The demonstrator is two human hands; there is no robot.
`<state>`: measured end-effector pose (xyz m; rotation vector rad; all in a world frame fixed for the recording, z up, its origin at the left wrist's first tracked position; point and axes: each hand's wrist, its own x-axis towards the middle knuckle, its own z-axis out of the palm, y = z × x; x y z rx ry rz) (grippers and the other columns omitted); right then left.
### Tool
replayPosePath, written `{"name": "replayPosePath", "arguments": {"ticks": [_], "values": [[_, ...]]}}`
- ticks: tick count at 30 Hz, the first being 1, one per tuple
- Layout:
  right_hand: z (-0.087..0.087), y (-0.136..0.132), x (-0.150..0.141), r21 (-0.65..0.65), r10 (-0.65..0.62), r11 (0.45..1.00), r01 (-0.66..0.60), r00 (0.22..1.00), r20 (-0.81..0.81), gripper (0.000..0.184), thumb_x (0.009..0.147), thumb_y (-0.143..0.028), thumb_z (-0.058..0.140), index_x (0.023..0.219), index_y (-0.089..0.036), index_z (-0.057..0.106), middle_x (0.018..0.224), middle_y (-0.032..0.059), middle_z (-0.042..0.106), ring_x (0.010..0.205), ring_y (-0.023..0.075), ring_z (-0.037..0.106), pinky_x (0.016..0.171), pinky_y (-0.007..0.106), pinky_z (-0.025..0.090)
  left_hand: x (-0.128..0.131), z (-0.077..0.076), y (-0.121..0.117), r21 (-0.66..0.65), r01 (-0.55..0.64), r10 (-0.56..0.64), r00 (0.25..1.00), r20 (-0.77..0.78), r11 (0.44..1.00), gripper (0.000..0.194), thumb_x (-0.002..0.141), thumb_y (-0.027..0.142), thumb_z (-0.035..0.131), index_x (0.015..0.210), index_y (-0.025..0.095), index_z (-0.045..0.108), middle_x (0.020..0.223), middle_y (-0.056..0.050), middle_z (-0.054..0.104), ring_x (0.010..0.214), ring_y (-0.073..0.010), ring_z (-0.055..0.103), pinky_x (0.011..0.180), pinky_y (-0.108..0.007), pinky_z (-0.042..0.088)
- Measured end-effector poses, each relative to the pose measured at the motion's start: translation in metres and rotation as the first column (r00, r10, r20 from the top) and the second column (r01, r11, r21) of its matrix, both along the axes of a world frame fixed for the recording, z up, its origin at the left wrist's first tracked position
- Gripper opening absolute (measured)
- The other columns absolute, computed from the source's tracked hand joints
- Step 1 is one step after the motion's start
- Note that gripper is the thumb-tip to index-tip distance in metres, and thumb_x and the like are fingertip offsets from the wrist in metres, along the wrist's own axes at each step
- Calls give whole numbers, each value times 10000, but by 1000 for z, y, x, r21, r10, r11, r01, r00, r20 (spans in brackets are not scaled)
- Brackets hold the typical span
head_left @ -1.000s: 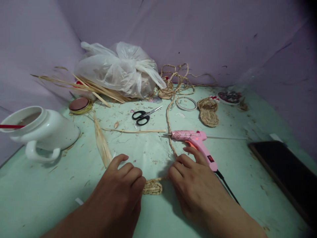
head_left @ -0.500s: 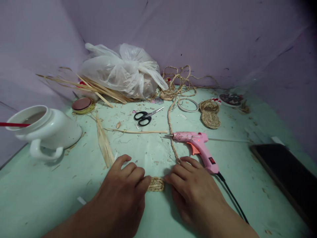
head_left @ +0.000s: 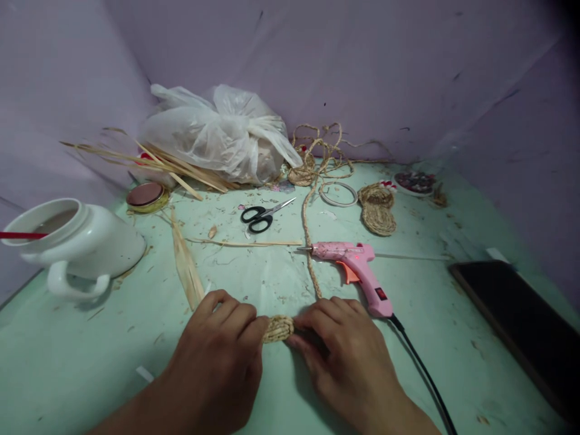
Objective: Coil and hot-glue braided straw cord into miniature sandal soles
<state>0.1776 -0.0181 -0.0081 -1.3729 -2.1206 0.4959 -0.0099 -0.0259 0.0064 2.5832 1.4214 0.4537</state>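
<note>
Between my two hands is a small oval coil of braided straw cord [head_left: 278,329]. My left hand [head_left: 222,350] is closed, its thumb and fingers pinching the coil's left end. At the other end my right hand [head_left: 342,344] grips the coil, its thumb below and fingers curled over. The braided cord [head_left: 310,266] runs from the right hand up the table, passing under the nozzle of a pink hot glue gun [head_left: 351,260]. Both sets of fingertips are partly hidden.
Black-handled scissors [head_left: 267,215], a tape-like ring [head_left: 339,194] and a finished woven coil piece [head_left: 379,208] lie farther back. A white jug [head_left: 95,241] stands left; a phone [head_left: 512,320] lies right. Behind are a plastic bag [head_left: 217,133] and straw strips [head_left: 188,266].
My right hand's thumb has come around the coil's right end, and the coil is now tilted up slightly. The whole view has shifted a little; the tools stay put.
</note>
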Motion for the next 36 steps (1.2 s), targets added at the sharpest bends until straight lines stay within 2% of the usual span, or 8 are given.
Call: {"name": "replayPosePath", "arguments": {"ticks": [8, 14, 19, 23, 25, 29, 32, 36], "values": [[-3, 0, -2, 53, -4, 999, 4, 1000, 14, 114, 795, -175, 583, 712, -180, 661, 659, 33, 618, 635, 187, 484, 639, 339, 306, 0, -1, 3, -28, 8, -7, 1000, 23, 1000, 162, 790, 104, 441, 738, 202, 559, 738, -26, 570, 708, -201, 482, 773, -446, 361], [5, 6, 8, -172, 137, 976, -136, 991, -3, 158, 829, -148, 527, 837, -204, 676, 779, 37, 634, 747, 201, 525, 678, 351, 350, 1, 0, 2, -78, -19, 21, 1000, 17, 997, 168, 783, 98, 442, 765, 203, 572, 764, -27, 572, 731, -208, 478, 777, -448, 355], [16, 5, 13, -294, 142, 948, -124, 989, 40, 167, 789, -212, 608, 936, -227, 685, 881, 39, 640, 830, 221, 537, 762, 400, 379, 1, -2, 1, -71, -35, 36, 999, 17, 997, 169, 773, 103, 454, 760, 204, 589, 755, -27, 573, 733, -203, 483, 793, -444, 356], [22, 3, 19, -335, 151, 934, -124, 987, 57, 463, 624, -341, 798, 1058, -246, 670, 984, 52, 651, 914, 261, 555, 831, 433, 393, -1, -3, 3, -91, -36, 42, 997, 64, 995, 185, 750, 96, 466, 786, 211, 607, 766, -19, 587, 745, -198, 502, 780, -417, 364], [24, 4, 21, -321, 143, 939, -120, 989, 48, 445, 626, -311, 803, 1048, -248, 677, 966, 48, 664, 903, 250, 569, 816, 410, 407, -3, -2, 5, -103, -32, 39, 997, 66, 994, 199, 738, 93, 473, 814, 216, 610, 787, -16, 599, 758, -202, 515, 765, -403, 371], [24, 7, 17, -278, 71, 960, -22, 983, 169, 112, 796, -163, 616, 836, -218, 705, 789, 33, 666, 776, 206, 559, 721, 368, 401, -7, -1, 6, -50, 7, -6, 1000, 12, 999, 222, 763, 111, 472, 898, 226, 606, 815, -15, 615, 765, -208, 538, 740, -389, 381], [21, 8, 12, -130, 45, 992, -1, 941, 334, 78, 748, -147, 611, 722, -188, 671, 721, 52, 641, 733, 230, 512, 689, 403, 358, -8, -2, 8, 10, 55, -55, 998, -33, 998, 231, 776, 126, 484, 956, 221, 595, 833, -21, 625, 774, -214, 547, 740, -397, 382], [15, 8, 9, 62, 5, 998, -30, 935, 355, 83, 646, -99, 609, 688, -167, 634, 734, 55, 643, 799, 251, 491, 707, 415, 314, -9, -2, 9, 51, 81, -79, 996, -40, 995, 234, 775, 116, 491, 975, 200, 581, 834, -31, 637, 763, -215, 551, 738, -410, 385]]}}
